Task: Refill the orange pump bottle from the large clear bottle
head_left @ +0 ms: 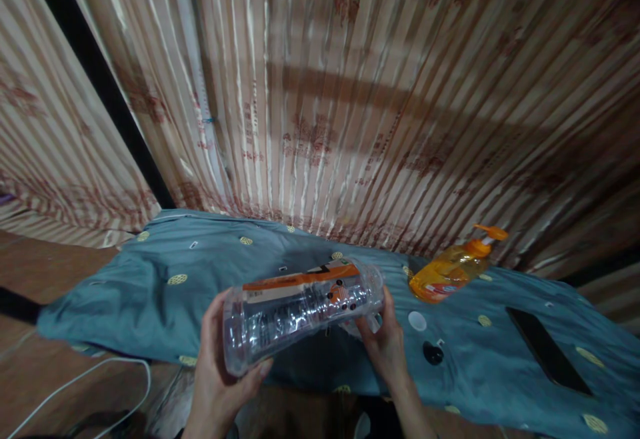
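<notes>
A large clear plastic bottle (295,319) with an orange and white label lies tilted across both hands, above the blue-green cloth. Around its wide left end my left hand (223,359) is closed, with the thumb along the underside. My right hand (385,342) is closed at the right end, its fingers partly hidden behind the plastic. A crumpled whitish piece (373,322) shows by the right fingers; what it is I cannot make out. Just right of that hand lie a white round cap (417,321) and a small black round object (433,353).
A pump bottle of orange liquid (450,269) leans at the back right of the cloth-covered surface (200,259). A dark phone (547,349) lies farther right. Behind hangs a striped curtain (310,92). At the lower left a white cable (100,366) loops over the floor.
</notes>
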The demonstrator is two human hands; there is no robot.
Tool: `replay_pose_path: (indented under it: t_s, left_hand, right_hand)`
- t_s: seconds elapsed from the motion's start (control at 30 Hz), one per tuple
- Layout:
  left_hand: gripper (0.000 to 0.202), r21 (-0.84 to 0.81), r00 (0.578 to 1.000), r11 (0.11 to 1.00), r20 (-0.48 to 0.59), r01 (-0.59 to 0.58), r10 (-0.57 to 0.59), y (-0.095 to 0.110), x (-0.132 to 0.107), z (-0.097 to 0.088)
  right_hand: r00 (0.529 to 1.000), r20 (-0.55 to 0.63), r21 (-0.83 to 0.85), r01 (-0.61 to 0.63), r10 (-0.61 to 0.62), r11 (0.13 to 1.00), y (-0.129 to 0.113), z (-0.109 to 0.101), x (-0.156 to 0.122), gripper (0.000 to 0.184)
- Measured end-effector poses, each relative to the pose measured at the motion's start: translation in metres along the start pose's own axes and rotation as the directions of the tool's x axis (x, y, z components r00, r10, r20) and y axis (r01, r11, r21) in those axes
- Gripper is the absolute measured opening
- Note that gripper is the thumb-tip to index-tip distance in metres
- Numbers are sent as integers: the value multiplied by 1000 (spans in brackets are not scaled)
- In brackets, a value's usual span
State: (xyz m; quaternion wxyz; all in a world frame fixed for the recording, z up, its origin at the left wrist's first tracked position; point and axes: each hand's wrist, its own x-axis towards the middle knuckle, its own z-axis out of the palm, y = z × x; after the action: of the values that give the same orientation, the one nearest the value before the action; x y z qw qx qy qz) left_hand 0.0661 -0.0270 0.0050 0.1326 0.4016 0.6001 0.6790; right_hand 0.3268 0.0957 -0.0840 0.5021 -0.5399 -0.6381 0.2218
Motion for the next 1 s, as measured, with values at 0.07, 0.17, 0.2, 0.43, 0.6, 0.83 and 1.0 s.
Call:
replay_pose_path:
  t_s: [0.07, 0.17, 0.2, 0.43, 0.6, 0.83, 1.0]
  left_hand:
    - [101, -43, 999, 999, -12, 34, -34, 4, -1, 2]
    - [103, -67, 998, 996, -24, 63, -64, 8, -1, 3]
    - [103, -72, 997, 995, -24, 67, -69, 9, -1, 3]
    - [116, -49, 997, 996, 20, 80, -79, 12, 0, 0]
    - [113, -15, 998, 998, 35, 61, -60, 9, 0, -4]
    - [108, -22, 998, 998, 42, 56, -55, 12, 1, -3]
    - [112, -44, 995, 995, 52, 84, -82, 13, 2, -3]
  right_hand:
    - [1000, 6, -7, -5, 5, 1000, 1, -1, 0, 80]
    - [1000, 16, 1, 1, -1, 1000, 0, 0, 0, 81]
    - [1000, 17, 4, 3, -3, 1000, 0, 0, 0, 81]
    - [997, 80, 35, 6, -9, 999, 8, -8, 5, 80]
    - [995, 93, 29, -41, 38, 999, 6, -11, 7, 83]
    - [997, 56, 21, -54, 53, 998, -5, -8, 4, 87]
    - [999, 45, -2, -30, 30, 1000, -6, -7, 4, 84]
